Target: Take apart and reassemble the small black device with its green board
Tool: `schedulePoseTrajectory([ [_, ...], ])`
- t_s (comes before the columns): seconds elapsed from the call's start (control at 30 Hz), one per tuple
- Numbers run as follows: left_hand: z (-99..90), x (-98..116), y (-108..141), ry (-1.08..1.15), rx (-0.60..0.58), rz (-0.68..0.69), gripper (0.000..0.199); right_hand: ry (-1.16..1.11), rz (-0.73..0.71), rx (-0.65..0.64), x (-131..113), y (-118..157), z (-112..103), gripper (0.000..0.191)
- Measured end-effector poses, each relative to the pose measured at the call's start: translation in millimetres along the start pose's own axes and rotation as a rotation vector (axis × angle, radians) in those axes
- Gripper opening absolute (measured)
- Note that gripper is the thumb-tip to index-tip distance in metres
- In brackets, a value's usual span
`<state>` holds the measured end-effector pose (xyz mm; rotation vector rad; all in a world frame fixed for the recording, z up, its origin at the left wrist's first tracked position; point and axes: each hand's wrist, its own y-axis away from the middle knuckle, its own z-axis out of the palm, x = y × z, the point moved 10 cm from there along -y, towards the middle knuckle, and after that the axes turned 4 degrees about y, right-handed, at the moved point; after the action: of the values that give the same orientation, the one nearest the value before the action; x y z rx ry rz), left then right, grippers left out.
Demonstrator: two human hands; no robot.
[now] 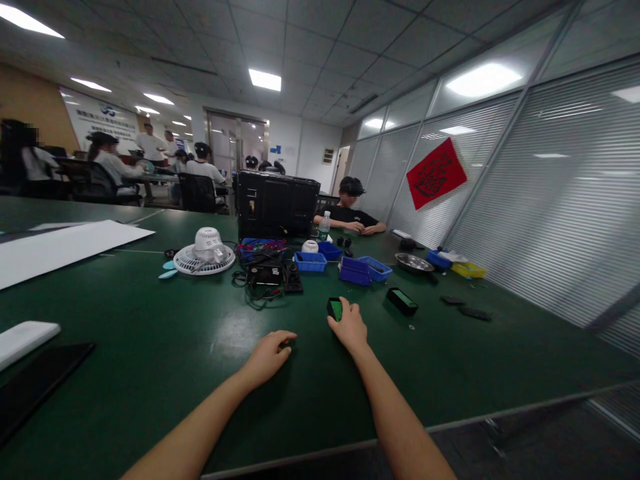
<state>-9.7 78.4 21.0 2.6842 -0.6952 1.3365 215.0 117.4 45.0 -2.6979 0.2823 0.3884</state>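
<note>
My right hand [352,328] is closed around a small black box with a green inside [335,309], which rests on the green table or just above it. The hand covers much of the box's right side. A similar black box with green in it [401,301] lies farther right, apart from my hand. My left hand [269,357] hovers low over the tabletop, fingers loosely stretched and holding nothing. Beyond the hands, a black adapter [265,274] sits among tangled cables.
A white fan [205,253] lies at the left, near a large white sheet [65,245]. Blue bins [355,271], a metal bowl [414,263] and a bottle [325,227] stand farther back. Behind them is a big black casing [277,205]. Another person [350,210] sits across the table.
</note>
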Motion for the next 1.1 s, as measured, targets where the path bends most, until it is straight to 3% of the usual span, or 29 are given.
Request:
schedulePoseTrajectory([
  [0.23,-0.3,0,0,0.008,-0.011,-0.002,0.035,-0.138,0.139,-0.134,20,-10,6,0.058],
  [0.43,-0.6,0,1,0.019,-0.018,-0.01,0.034,-0.2,0.213,-0.25,46,-20,13,0.044],
  [0.67,-0.9,-1,1,0.019,-0.005,-0.007,0.034,-0.114,0.295,-0.19,71,-26,0,0.042],
  [0.93,-1.4,1,1,0.008,-0.011,-0.013,0.034,0.04,0.204,-0.199,49,-17,-5,0.065],
  [1.1,-0.7,-1,0,0.006,-0.008,-0.018,0.034,-0.077,0.277,-0.184,66,-21,1,0.048],
])
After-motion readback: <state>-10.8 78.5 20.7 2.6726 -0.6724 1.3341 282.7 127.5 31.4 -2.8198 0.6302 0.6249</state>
